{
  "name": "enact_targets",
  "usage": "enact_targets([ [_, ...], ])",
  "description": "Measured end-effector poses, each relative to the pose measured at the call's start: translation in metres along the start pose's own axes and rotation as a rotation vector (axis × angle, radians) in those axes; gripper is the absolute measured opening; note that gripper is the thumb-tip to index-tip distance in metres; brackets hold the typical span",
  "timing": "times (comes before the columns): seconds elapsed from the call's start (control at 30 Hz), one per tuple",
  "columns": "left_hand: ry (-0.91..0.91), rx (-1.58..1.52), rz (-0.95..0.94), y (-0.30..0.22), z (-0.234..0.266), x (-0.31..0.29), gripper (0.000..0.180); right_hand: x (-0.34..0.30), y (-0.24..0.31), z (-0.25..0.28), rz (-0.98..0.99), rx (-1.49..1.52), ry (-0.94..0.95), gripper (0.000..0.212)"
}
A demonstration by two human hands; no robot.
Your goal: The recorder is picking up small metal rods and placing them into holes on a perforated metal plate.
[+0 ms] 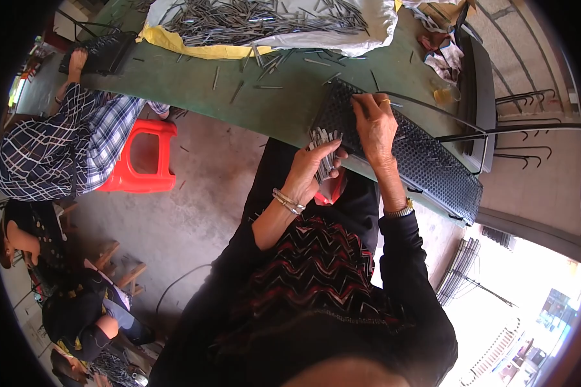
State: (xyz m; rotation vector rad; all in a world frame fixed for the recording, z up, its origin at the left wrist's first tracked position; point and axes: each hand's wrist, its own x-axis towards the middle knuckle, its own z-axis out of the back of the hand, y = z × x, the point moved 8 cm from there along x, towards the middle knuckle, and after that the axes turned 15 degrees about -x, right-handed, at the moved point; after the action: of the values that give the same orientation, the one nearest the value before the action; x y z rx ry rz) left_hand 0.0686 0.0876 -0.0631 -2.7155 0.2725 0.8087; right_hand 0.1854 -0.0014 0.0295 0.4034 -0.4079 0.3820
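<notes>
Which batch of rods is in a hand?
The small bundle in the left hand; the large heap lies on the sheet, loose ones on the table.

A workshop, with several people spread through it.
The long green desk [181,80] carries a heap of loose metal rods [258,20] on white and yellow sheeting, with a black board full of holes [426,155] at its edge; a person in a checked shirt [39,158] is by a red plastic stool [166,155] on the grey floor [200,193], and long dark rods [457,271] lie bundled near the bright opening.
</notes>
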Motion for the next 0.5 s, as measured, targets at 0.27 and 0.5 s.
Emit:
enact_targets([
  [0.27, 0.034, 0.024, -0.030, 0.000, -0.006, 0.002, 0.015, -0.006, -0.007, -0.001, 0.001, -0.118, 0.149, 0.015],
  [0.5, 0.000, 0.043, -0.059, -0.002, -0.005, -0.001, 0.015, -0.039, 0.002, -0.001, -0.111, 0.459, 0.649, 0.020],
])
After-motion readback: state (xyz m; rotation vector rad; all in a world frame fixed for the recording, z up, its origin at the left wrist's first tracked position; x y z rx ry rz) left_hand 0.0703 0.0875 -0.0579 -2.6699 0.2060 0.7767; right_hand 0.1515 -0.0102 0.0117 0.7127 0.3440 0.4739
